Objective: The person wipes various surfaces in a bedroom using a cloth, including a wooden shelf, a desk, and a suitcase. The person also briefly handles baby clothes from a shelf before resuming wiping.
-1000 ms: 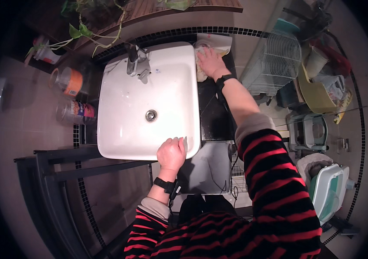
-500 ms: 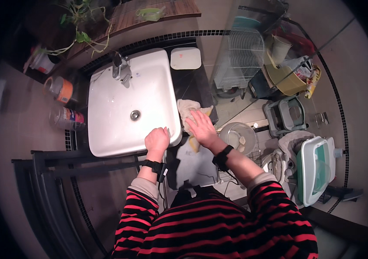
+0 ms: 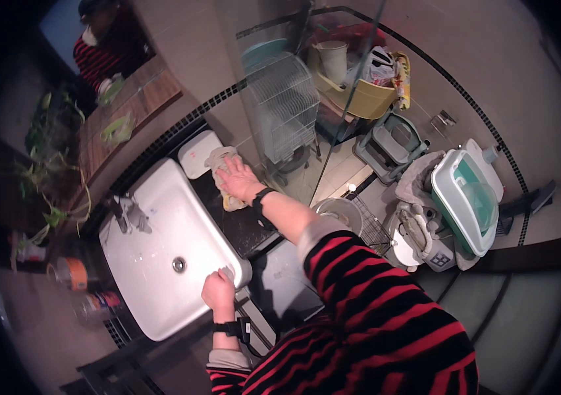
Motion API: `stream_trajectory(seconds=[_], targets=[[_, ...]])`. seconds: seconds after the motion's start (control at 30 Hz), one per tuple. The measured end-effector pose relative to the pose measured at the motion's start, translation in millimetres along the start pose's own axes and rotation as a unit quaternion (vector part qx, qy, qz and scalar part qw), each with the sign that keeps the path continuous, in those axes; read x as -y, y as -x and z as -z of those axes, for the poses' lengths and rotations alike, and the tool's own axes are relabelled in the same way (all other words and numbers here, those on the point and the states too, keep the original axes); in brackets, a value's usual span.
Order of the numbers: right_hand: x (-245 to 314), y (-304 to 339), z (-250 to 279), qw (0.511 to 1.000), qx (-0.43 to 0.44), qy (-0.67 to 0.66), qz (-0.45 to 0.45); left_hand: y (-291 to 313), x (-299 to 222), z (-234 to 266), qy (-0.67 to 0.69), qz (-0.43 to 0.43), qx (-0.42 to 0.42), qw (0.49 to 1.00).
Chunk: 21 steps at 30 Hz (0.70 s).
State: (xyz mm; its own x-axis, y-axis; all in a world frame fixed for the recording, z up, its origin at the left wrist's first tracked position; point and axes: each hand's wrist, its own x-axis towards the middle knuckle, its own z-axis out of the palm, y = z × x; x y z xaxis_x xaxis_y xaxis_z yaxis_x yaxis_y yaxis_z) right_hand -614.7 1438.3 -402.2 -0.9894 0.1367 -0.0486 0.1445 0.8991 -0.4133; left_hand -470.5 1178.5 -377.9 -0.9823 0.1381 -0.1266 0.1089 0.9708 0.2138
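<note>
My right hand (image 3: 240, 181) lies flat with spread fingers on a crumpled beige cloth (image 3: 218, 160), pressing it to the black countertop (image 3: 244, 227) beside the sink. The cloth's yellowish lower edge shows below the palm, and its top touches a white rounded lid or tray (image 3: 196, 153). My left hand (image 3: 218, 291) is closed in a fist over the near right rim of the white sink (image 3: 155, 260). A small pale edge shows at its fingertips; I cannot make out what it is.
A chrome faucet (image 3: 129, 214) stands at the sink's far left side. Jars with orange (image 3: 73, 273) and colourful labels sit left of it. A glass panel, a wire rack (image 3: 284, 108), a grey step stool (image 3: 392, 145), a clear round tub (image 3: 340, 214) and a green-white litter box (image 3: 468, 197) are at the right.
My right hand has pushed the cloth away along the countertop, up to the white lid. My left fist stays by the sink's rim. The whole view has turned toward the right.
</note>
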Motion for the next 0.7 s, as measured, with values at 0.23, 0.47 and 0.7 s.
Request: stream_trajectory(seconds=[0.23,0.47,0.7], targets=[[17.0,-1.4,-10.7,0.99,-0.076,0.098,0.066,3.9,3.7,-6.3,-0.011,0.003,-0.011,1.0],[40.6,133.1,-48.3,0.988,-0.105,-0.015,0.115,3.2,6.4,-12.8,-0.027,-0.029,-0.012,0.999],[12.7,186.3,-45.6,0.979,-0.159,-0.035,0.124,8.2,8.1,-11.3,-0.014,-0.033,0.006,0.999]])
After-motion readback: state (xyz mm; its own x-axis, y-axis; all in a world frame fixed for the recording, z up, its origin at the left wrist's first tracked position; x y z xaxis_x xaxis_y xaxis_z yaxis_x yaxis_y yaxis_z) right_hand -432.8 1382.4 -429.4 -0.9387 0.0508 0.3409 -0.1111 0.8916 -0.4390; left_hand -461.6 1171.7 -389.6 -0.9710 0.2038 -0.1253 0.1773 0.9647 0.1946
